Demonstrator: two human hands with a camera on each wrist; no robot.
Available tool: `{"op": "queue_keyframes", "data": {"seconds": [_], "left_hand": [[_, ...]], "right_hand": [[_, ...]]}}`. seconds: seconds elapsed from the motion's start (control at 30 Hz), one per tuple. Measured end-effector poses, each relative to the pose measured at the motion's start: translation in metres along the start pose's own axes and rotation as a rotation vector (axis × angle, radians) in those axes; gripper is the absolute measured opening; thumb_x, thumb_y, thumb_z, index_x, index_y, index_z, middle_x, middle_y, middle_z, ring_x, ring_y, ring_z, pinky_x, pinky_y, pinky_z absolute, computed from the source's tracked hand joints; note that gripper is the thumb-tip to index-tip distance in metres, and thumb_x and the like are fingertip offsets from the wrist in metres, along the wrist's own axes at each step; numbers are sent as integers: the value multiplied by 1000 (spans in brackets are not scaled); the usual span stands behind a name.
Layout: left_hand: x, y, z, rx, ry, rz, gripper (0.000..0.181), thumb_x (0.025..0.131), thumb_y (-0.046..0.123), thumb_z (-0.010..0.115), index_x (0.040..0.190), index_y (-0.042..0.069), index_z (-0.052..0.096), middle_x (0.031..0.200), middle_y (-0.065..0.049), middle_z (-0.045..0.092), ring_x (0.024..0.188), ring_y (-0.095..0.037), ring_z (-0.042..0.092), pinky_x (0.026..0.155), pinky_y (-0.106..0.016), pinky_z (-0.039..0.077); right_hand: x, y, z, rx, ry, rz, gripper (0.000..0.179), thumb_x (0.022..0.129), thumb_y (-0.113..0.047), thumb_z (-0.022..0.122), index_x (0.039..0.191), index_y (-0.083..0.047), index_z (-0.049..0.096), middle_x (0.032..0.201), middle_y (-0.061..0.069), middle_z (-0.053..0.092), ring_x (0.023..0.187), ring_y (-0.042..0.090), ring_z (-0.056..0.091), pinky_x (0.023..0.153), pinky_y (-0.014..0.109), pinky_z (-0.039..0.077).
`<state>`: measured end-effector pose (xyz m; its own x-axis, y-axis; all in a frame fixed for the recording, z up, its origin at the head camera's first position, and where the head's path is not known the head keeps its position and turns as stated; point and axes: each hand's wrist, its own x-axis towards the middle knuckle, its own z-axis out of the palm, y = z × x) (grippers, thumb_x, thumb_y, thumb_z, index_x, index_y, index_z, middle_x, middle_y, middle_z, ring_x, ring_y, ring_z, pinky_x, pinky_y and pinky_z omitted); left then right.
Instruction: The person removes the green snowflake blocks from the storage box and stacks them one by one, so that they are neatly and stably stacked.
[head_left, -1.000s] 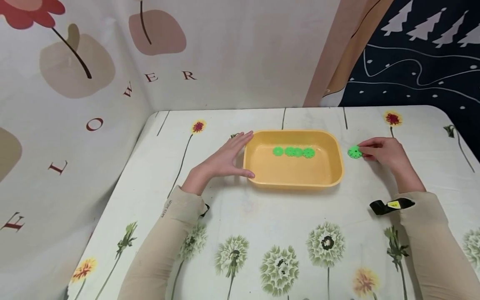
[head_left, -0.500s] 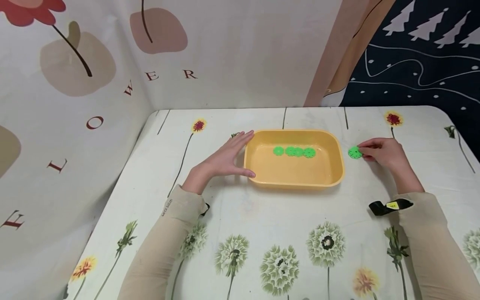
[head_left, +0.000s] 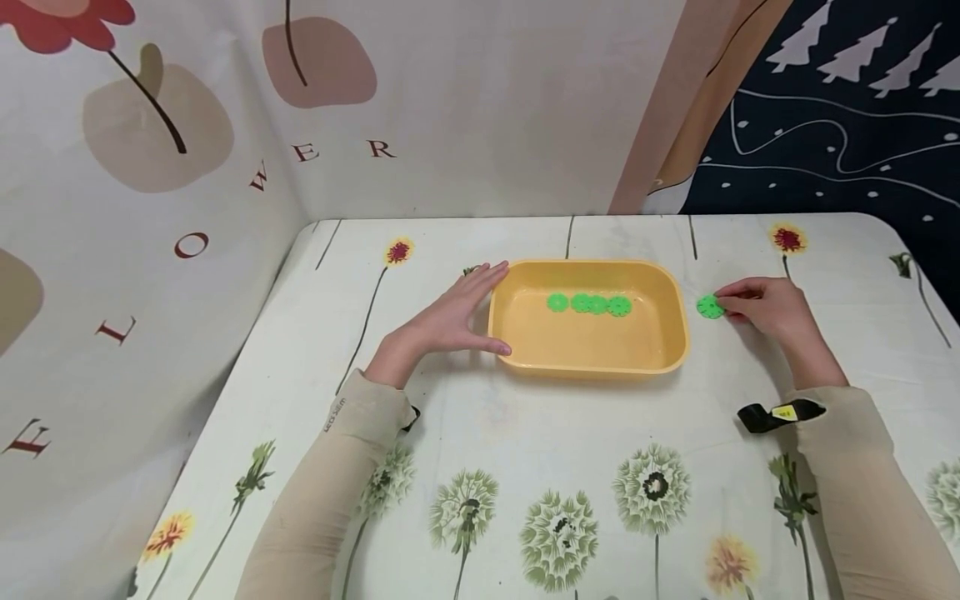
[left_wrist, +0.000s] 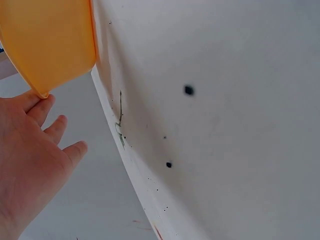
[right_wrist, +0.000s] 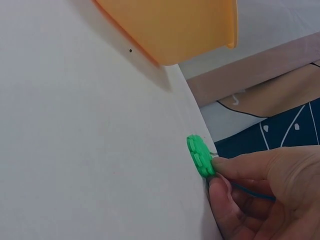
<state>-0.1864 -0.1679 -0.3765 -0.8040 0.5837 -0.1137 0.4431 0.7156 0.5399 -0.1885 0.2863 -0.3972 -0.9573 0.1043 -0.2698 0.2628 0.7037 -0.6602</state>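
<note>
A yellow rectangular tray [head_left: 588,354] stands on the cloth, with several flat green notched discs [head_left: 618,306] in a row inside it. My left hand [head_left: 450,317] spans the tray's left end, fingers spread and fairly straight; fingertips are at the far corner of the rim and the thumb at the near corner. In the left wrist view, the fingertips meet the rim of the tray [left_wrist: 55,45]. Right of the tray, my right hand [head_left: 772,308] pinches another green notched disc [right_wrist: 200,156] between thumb and fingers. That disc stands tilted on its edge in the right wrist view.
A white cloth [head_left: 555,433] printed with flowers covers the table. Behind it hangs a pale curtain [head_left: 487,125] with letters, and a dark blue one [head_left: 825,142] with trees is at the back right. A black wrist strap [head_left: 780,414] is on the right sleeve.
Hardly anything differs: both hands keep their places, and the right hand still pinches the green disc. The whole view has shifted very slightly.
</note>
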Motion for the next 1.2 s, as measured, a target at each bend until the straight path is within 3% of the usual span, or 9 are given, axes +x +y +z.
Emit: {"op": "queue_keyframes", "data": {"seconds": [0.43, 0.63, 0.93, 1.13, 1.2], "left_hand": [[-1, 0, 0, -3, 2, 5, 122, 72, 66, 79, 162, 22, 10, 169, 12, 4, 158, -18, -1, 128, -51, 6], [-1, -1, -1, 4, 0, 15, 123, 71, 71, 76, 162, 22, 9, 169, 12, 4, 158, -18, 0, 129, -48, 3], [0, 0, -1, 2, -6, 10, 121, 73, 62, 80, 162, 21, 10, 170, 11, 4, 158, -19, -1, 128, -51, 5], [0, 0, -1, -6, -3, 10, 122, 72, 65, 79, 162, 22, 10, 169, 12, 4, 158, -18, -1, 128, -51, 4], [0, 0, -1, -10, -2, 9, 122, 71, 65, 79, 162, 22, 10, 169, 12, 4, 158, -18, -1, 128, -51, 4]], "right_hand": [[-2, -1, 0, -1, 0, -4, 37, 101, -23, 59, 126, 5, 63, 105, 16, 67, 68, 0, 57, 59, 10, 50], [-1, -1, -1, 5, -3, 8, 39, 101, -26, 59, 126, 4, 63, 102, 11, 67, 68, 0, 57, 59, 10, 51], [-2, -2, -4, 38, 5, 5, 40, 100, -27, 60, 126, 5, 62, 92, -3, 67, 68, -3, 58, 60, 11, 52], [-1, -4, -5, 37, 23, 8, 40, 100, -27, 60, 127, 2, 62, 110, 13, 65, 70, -3, 58, 60, 8, 50], [-1, -4, -7, 34, 26, 7, 40, 100, -28, 60, 128, 2, 62, 112, 13, 65, 71, -2, 57, 60, 7, 49]]}}
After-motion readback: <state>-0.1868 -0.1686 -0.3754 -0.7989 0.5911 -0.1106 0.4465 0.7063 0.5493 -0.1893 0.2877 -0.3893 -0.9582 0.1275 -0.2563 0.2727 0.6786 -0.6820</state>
